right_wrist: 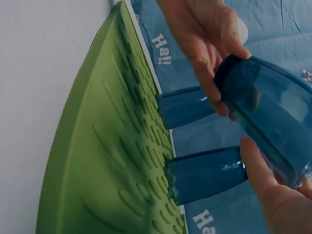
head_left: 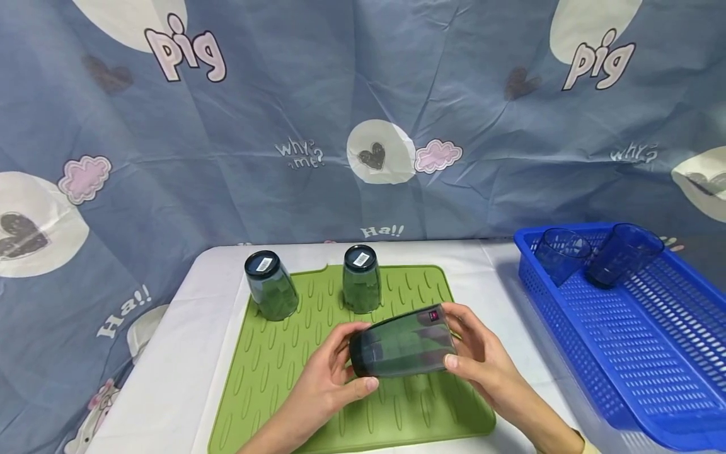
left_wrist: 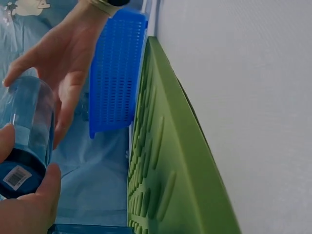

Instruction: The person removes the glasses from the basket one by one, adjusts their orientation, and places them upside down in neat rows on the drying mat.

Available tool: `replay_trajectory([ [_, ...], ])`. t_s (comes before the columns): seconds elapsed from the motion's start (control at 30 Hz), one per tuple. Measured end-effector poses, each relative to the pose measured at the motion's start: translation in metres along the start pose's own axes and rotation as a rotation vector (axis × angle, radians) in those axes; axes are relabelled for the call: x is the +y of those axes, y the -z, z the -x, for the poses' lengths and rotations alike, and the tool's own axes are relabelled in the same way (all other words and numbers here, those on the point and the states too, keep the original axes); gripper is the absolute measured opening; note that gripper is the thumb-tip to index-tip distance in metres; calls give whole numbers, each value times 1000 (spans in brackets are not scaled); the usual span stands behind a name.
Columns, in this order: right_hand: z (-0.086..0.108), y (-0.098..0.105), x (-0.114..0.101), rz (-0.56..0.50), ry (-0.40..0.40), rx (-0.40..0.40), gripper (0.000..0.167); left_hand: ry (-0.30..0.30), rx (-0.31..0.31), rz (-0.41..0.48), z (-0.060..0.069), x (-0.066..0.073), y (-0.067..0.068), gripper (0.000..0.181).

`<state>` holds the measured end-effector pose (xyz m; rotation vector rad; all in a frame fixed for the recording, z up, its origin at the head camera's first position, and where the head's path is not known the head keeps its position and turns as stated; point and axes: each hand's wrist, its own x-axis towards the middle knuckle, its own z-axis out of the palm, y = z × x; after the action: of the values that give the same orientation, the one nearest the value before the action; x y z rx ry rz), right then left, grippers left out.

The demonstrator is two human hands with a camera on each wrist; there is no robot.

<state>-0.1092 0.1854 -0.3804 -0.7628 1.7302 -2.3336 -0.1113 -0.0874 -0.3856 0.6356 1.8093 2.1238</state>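
Observation:
A blue-tinted glass (head_left: 403, 342) lies nearly sideways in the air above the green mat (head_left: 278, 366), its dark base to the left. My left hand (head_left: 331, 377) grips the base end between thumb and fingers; my right hand (head_left: 482, 359) holds the rim end the same way. In the left wrist view a barcode label shows on the base of the glass (left_wrist: 33, 126). Behind the hands, two similar glasses stand upside down at the mat's back: one at its left corner (head_left: 273, 287), the other nearer the middle (head_left: 362, 280).
On the right stands a blue perforated basket (head_left: 601, 378) with two glasses leaning at its far end, one on the left (head_left: 561, 252) and one on the right (head_left: 621, 255). White cloth (head_left: 164, 378) covers the table around the mat. A printed blue curtain (head_left: 283, 94) hangs behind.

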Motion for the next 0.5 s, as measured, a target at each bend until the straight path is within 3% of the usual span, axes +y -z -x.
replay_trajectory([
  [0.2, 0, 2, 1, 0, -8, -16, 56, -37, 13, 51, 0, 2, 1, 72],
  [0.37, 0, 6, 3, -39, -71, -39, 57, 10, 61, 44, 1, 3, 1, 72],
  [0.5, -2, 11, 5, -10, -81, -61, 56, 19, 97, 69, 1, 5, 1, 72],
])
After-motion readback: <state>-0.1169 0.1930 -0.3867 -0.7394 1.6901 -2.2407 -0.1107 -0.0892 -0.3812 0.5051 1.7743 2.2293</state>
